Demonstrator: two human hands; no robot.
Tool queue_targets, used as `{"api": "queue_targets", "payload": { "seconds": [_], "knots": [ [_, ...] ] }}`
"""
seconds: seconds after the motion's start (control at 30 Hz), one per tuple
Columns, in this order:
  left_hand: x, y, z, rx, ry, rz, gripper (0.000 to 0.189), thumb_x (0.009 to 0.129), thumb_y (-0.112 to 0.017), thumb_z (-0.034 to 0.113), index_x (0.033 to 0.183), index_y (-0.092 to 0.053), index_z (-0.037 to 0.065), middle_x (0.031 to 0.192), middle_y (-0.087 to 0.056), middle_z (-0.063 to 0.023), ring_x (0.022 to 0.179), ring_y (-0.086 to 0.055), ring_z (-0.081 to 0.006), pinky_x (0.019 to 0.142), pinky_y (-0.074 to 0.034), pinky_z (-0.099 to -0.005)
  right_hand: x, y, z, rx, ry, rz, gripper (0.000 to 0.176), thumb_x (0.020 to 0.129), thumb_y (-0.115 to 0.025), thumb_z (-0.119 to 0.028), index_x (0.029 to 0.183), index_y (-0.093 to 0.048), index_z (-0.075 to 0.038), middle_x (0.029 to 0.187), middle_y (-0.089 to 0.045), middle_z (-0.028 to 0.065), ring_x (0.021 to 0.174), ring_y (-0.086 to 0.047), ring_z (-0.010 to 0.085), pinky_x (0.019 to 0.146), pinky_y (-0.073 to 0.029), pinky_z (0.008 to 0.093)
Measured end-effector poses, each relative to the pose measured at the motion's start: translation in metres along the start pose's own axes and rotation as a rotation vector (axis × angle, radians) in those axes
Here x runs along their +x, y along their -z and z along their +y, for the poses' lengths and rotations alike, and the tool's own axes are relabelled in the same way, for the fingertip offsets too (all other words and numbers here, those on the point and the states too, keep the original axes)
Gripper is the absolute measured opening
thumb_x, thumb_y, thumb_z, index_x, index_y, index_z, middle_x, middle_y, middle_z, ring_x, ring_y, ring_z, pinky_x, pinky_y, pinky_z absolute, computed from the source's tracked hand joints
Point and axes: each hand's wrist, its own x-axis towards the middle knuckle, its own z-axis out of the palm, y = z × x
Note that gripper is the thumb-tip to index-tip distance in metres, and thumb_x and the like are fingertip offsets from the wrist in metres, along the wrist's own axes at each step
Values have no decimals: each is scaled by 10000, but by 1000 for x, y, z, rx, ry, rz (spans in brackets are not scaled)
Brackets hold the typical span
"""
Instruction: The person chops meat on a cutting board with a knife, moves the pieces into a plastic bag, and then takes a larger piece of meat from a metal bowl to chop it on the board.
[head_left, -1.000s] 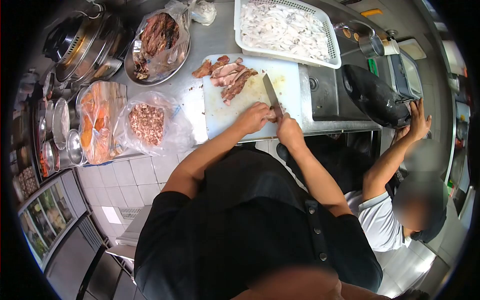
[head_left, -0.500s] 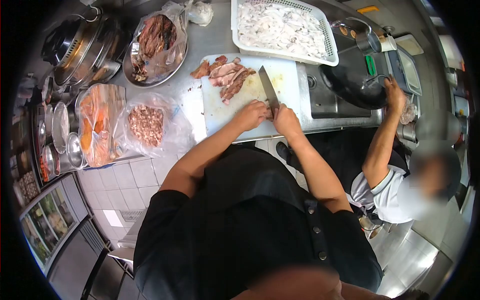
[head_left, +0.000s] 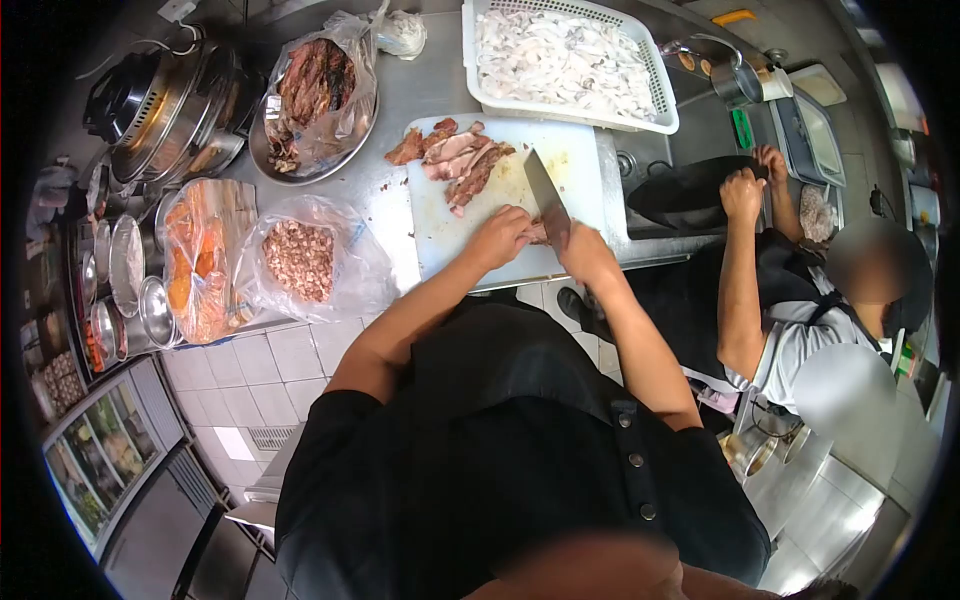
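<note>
On the white cutting board (head_left: 435,230), my left hand (head_left: 501,238) presses with bent fingers on a small piece of meat (head_left: 540,232) near the front edge. My right hand (head_left: 590,255) is wrapped round the handle of a cleaver (head_left: 546,195), its blade pointing away from me beside that piece. The handle is hidden in the fist. Several cut slices of cooked meat (head_left: 465,165) lie at the back left of the board.
Behind the board stands a white basket of pale strips (head_left: 570,60). To the left are a metal bowl with bagged meat (head_left: 315,85), a bag of diced meat (head_left: 300,262) and a bag of orange pieces (head_left: 200,240). At the right a co-worker holds a dark wok (head_left: 690,190) over the sink.
My right hand and the cleaver have shifted slightly to the right, off the small piece. The co-worker now has both hands at the wok, which is tilted more edge-on.
</note>
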Motion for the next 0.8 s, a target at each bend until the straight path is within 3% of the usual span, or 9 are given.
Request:
{"api": "queue_targets", "payload": {
  "seconds": [0.13, 0.27, 0.33, 0.37, 0.47, 0.57, 0.63, 0.73, 0.8],
  "knots": [
    [1, -6, -8, 12, -62, 11, 171, 801, -801, -6, 948, -720, 31, 1120, -723, -106, 1120, -654, -338, 986, -554, -439, -15, -48, -2, -55, 0, 168, 297, 1049, -581, -165, 1177, -653, 93, 1031, -726, 392, 999, -730, 535, 910, -575, 593],
    [6, -2, -4, 6, -109, 19, 85, 846, -773, 24, 917, -728, 16, 1064, -723, -111, 1069, -665, -334, 961, -560, -439, 1, -24, -6, -8, 99, 250, 296, 1052, -573, -161, 1155, -650, 106, 998, -723, 398, 974, -733, 535, 894, -577, 596],
    [0, -1, -1, -5, -104, 69, 62, 886, -752, 60, 910, -733, 6, 1007, -722, -112, 1034, -669, -328, 943, -564, -438, -5, 4, -14, 84, -24, -18, 302, 1044, -575, -150, 1155, -638, 124, 985, -725, 391, 969, -727, 548, 901, -576, 601],
    [-1, 0, 0, -3, -83, 78, 68, 848, -759, 20, 907, -726, 13, 1013, -726, -115, 1044, -671, -339, 943, -562, -440, -4, -9, -5, 85, -22, -17, 302, 1044, -575, -150, 1155, -638, 124, 985, -725, 391, 969, -727, 548, 901, -576, 601],
    [4, 0, -7, 23, -81, 36, 102, 817, -756, -20, 903, -719, 21, 996, -729, -123, 1045, -675, -352, 935, -562, -443, -14, -60, 9, -16, 38, 239, 304, 1059, -571, -189, 1072, -676, 95, 954, -732, 365, 958, -724, 548, 868, -578, 618],
    [8, -1, -15, 52, -88, -63, 90, 827, -743, -22, 899, -717, 25, 968, -727, -133, 1034, -681, -354, 921, -564, -443, 6, -65, 3, -12, 188, 348, 306, 1038, -569, -130, 1153, -616, 149, 1005, -737, 362, 1011, -710, 558, 950, -573, 583],
    [10, 4, -13, 72, -92, -98, 87, 829, -739, -23, 897, -716, 27, 963, -727, -136, 1031, -684, -354, 915, -565, -442, 19, -52, 6, 29, 197, 418, 284, 1060, -586, -202, 1051, -675, 68, 962, -718, 372, 963, -705, 557, 870, -565, 619],
    [-2, 22, 1, 64, -64, -38, 83, 837, -748, -20, 900, -716, 23, 975, -742, -132, 1028, -702, -346, 902, -571, -428, -3, -12, -7, -24, 160, 325, 264, 1061, -609, -218, 1038, -661, 40, 935, -716, 365, 893, -706, 555, 796, -560, 619],
    [-15, 38, 17, -87, 75, 236, 45, 876, -736, 12, 901, -700, 24, 986, -745, -120, 1005, -713, -346, 896, -574, -443, -38, 1, -15, -6, 167, 323, 262, 1065, -603, -210, 1035, -650, 46, 919, -714, 366, 880, -705, 558, 790, -558, 626]
  ]
}}
